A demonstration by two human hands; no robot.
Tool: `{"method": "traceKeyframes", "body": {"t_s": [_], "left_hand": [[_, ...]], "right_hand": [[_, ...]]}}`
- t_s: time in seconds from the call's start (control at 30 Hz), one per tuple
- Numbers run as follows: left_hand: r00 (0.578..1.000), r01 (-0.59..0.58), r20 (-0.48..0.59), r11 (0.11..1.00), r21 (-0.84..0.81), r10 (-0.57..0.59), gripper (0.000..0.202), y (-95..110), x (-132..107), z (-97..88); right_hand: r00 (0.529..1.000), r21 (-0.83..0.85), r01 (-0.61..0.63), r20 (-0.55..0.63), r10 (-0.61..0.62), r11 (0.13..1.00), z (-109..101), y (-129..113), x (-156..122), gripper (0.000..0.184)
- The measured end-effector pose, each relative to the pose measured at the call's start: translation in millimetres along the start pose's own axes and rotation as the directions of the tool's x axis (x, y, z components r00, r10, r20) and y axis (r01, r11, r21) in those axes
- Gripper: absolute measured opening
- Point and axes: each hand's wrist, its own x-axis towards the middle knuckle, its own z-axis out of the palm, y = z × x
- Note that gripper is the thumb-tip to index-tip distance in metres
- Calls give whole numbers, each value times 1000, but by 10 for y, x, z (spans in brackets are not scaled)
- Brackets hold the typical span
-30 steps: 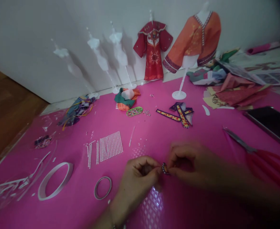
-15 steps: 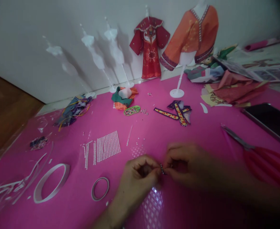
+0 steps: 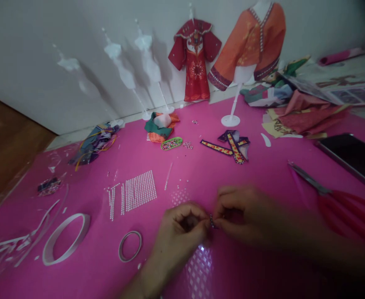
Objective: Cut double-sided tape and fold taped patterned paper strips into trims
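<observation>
At the front of the pink table, my left hand [image 3: 185,228] and my right hand [image 3: 240,214] meet, thumbs and fingertips pinched. Between them is a small dark strip dotted with light beads [image 3: 212,221]; both hands grip it, and the fingers cover most of it. Under my left hand lies a clear sheet with a pale diamond pattern [image 3: 198,270]. A few loose beads [image 3: 182,184] are scattered just beyond my hands. To the left is a sheet of pearl stickers [image 3: 139,191].
Red-handled scissors [image 3: 332,195] and a phone [image 3: 352,155] lie at right. Two tape rolls, one large [image 3: 66,239] and one small [image 3: 130,246], rest at left. Behind are patterned fabric pieces [image 3: 229,145], a green bead dish [image 3: 171,143], and mannequins in a red robe [image 3: 197,68] and orange jacket [image 3: 251,45].
The view has shifted very slightly. Both hands stay in nearly the same place, still pinching the small beaded strip.
</observation>
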Motion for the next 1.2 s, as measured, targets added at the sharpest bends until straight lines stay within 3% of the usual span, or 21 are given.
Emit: {"method": "traceKeyframes", "body": {"t_s": [0.4, 0.7, 1.2], "left_hand": [[989, -142, -14, 980, 139, 146, 8, 11, -14, 8], [987, -160, 1, 969, 190, 162, 9, -9, -17, 14], [999, 48, 23, 995, -87, -46, 11, 87, 7, 6]], "right_hand": [[999, -41, -33, 7, 34, 999, 8, 18, -19, 10], [999, -35, -41, -7, 41, 999, 26, 39, 15, 12], [997, 73, -75, 0, 76, 994, -4, 63, 18, 12]]}}
